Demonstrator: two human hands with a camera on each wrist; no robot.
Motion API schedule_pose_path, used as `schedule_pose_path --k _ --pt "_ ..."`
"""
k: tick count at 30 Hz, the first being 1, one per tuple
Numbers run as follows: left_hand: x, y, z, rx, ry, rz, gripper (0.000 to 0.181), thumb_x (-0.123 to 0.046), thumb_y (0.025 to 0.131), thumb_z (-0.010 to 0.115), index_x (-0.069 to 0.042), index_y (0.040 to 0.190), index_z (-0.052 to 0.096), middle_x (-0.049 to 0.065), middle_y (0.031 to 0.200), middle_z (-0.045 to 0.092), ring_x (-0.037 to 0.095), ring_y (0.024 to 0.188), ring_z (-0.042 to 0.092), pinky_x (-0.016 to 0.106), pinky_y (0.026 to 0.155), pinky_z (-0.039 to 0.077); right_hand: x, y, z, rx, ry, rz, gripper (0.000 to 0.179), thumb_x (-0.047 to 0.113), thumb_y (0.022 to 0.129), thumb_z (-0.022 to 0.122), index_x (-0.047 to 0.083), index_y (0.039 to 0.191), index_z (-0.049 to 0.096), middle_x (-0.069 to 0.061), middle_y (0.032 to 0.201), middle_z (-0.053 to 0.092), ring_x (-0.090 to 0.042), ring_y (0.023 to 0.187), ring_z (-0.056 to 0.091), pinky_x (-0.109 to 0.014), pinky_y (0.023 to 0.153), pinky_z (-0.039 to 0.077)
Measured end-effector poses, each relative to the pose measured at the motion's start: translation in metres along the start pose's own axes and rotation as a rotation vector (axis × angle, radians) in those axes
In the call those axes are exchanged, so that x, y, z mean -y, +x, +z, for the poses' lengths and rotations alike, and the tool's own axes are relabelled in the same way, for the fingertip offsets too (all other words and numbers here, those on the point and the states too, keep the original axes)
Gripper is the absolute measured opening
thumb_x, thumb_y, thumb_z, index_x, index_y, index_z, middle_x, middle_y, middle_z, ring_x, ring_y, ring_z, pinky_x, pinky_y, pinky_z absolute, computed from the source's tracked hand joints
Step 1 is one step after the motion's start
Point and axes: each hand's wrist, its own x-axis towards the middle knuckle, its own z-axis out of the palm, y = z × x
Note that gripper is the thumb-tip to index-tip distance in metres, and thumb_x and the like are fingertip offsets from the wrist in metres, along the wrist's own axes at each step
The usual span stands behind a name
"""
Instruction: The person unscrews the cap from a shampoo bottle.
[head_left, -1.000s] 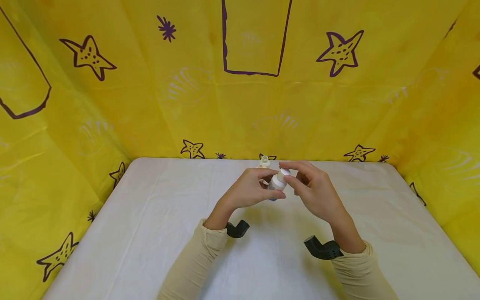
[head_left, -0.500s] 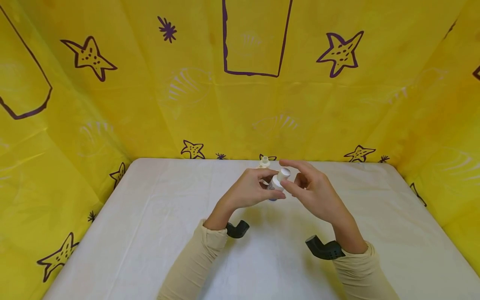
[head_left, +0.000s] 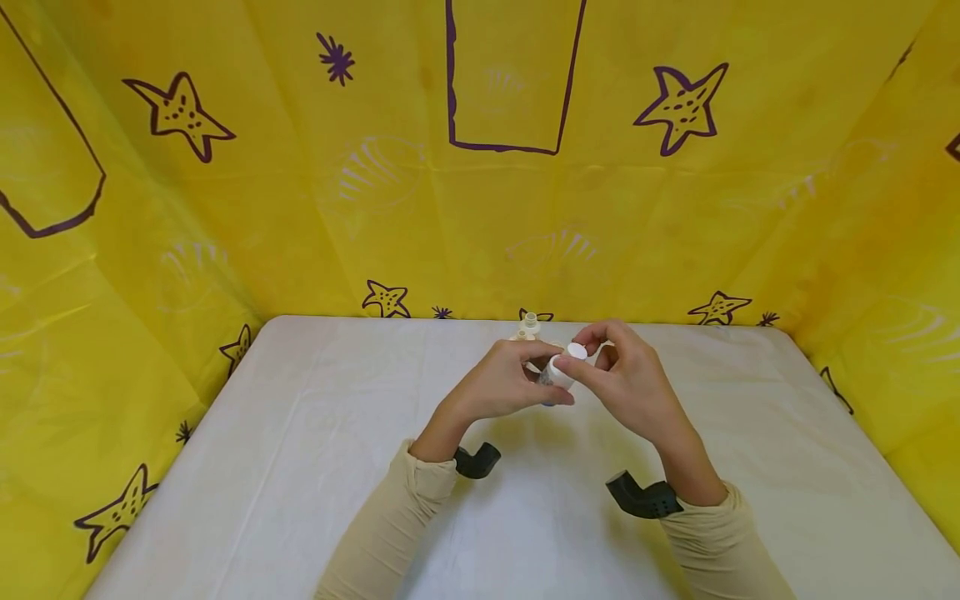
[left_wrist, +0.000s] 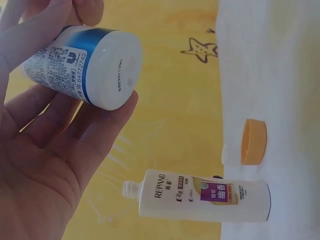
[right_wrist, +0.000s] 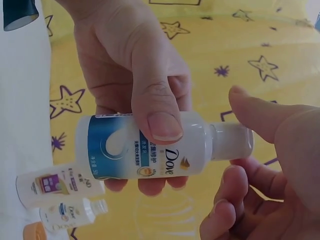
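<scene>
In the head view my left hand [head_left: 498,383] grips a small white Dove bottle [right_wrist: 165,150] with a blue lower band, tilted and held over the white table. Its thumb lies across the label in the right wrist view, while the left wrist view shows the bottle's round base. My right hand [head_left: 630,383] is at the bottle's top, pinching the white cap [right_wrist: 232,142] between thumb and index finger. The cap still sits on the bottle's neck. The other right fingers curl loosely below it.
A white REPAND bottle [left_wrist: 205,197] with a bare neck stands on the table [head_left: 300,467] behind my hands. Beside it are a smaller Dove bottle [right_wrist: 70,212], also without its cap, and an orange cap [left_wrist: 254,141]. A yellow patterned curtain [head_left: 495,233] surrounds the table.
My right index finger lifted away from the cap half a second ago, and now it is back on it. The bottle's top has shifted slightly right and down.
</scene>
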Motion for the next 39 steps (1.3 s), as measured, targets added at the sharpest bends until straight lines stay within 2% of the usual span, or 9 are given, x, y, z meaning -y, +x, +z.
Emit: schedule_pose_path --k 3,6,14,19,25,30,34,39 --pt "-0.0003 0.0001 0.0 0.003 0.007 0.009 0.041 -0.031 0.081 0.088 -0.023 0.119 0.074 -0.004 0.094 0.072 0.009 0.078 0.06 0.035 0.078 0.061 0.0 -0.0002 0.0006 -0.003 -0.005 -0.007 0.03 0.028 0.088 0.082 0.011 0.104 0.063 -0.005 0.085 0.057 -0.016 0.062 0.049 -0.025 0.05 0.041" --pt "-0.0006 -0.0001 -0.0004 0.005 0.013 0.004 0.042 -0.03 0.082 0.087 -0.022 0.12 0.074 -0.004 0.096 0.073 0.009 0.08 0.063 0.031 0.077 0.061 -0.0001 -0.0007 0.0007 -0.009 -0.005 -0.038 0.027 0.024 0.088 0.082 0.012 0.107 0.067 -0.005 0.084 0.058 -0.015 0.06 0.048 -0.025 0.05 0.04" --pt "-0.002 -0.0011 -0.003 -0.002 0.007 -0.037 0.043 -0.028 0.083 0.086 -0.018 0.123 0.072 -0.003 0.105 0.073 0.013 0.088 0.068 0.023 0.076 0.06 -0.0003 -0.0018 -0.0013 -0.002 -0.001 -0.188 0.035 0.013 0.092 0.076 0.015 0.126 0.071 -0.002 0.103 0.067 -0.01 0.058 0.047 -0.024 0.051 0.043" --pt "-0.0014 -0.0009 -0.0036 -0.002 0.011 -0.034 0.043 -0.031 0.083 0.086 -0.019 0.122 0.072 -0.004 0.101 0.071 0.013 0.089 0.065 0.023 0.077 0.059 0.0001 -0.0023 -0.0033 0.032 0.026 -0.212 0.036 0.011 0.095 0.072 0.016 0.131 0.069 -0.002 0.104 0.068 -0.009 0.06 0.052 -0.023 0.052 0.046" --pt "-0.0004 -0.0014 -0.0033 0.002 0.013 -0.024 0.041 -0.032 0.084 0.085 -0.023 0.122 0.072 -0.008 0.095 0.071 0.01 0.083 0.063 0.025 0.077 0.06 0.0009 -0.0022 -0.0039 0.034 0.037 -0.183 0.04 0.015 0.094 0.075 0.014 0.132 0.066 -0.004 0.108 0.067 -0.011 0.058 0.05 -0.024 0.051 0.043" --pt "-0.0017 -0.0011 -0.0029 0.023 0.021 -0.015 0.036 -0.034 0.084 0.084 -0.027 0.118 0.073 -0.01 0.088 0.07 0.008 0.076 0.062 0.025 0.075 0.059 -0.0005 -0.0015 -0.0025 0.035 0.039 -0.093 0.036 0.024 0.091 0.078 0.013 0.123 0.066 -0.005 0.115 0.064 -0.013 0.058 0.05 -0.025 0.051 0.044" --pt "-0.0024 -0.0007 -0.0028 0.023 0.022 -0.017 0.036 -0.032 0.084 0.085 -0.025 0.117 0.074 -0.008 0.088 0.071 0.008 0.076 0.062 0.024 0.073 0.058 -0.0003 -0.0005 -0.001 0.05 0.016 -0.016 0.033 0.03 0.09 0.079 0.012 0.113 0.064 -0.005 0.103 0.061 -0.015 0.06 0.05 -0.026 0.051 0.044" --pt "-0.0023 -0.0006 -0.0031 0.018 0.018 -0.01 0.039 -0.029 0.083 0.086 -0.021 0.119 0.074 -0.009 0.09 0.072 0.008 0.078 0.063 0.025 0.073 0.059 -0.0003 -0.0003 0.0002 0.045 -0.006 -0.002 0.029 0.03 0.091 0.079 0.012 0.108 0.063 -0.004 0.098 0.059 -0.016 0.061 0.05 -0.026 0.052 0.044"
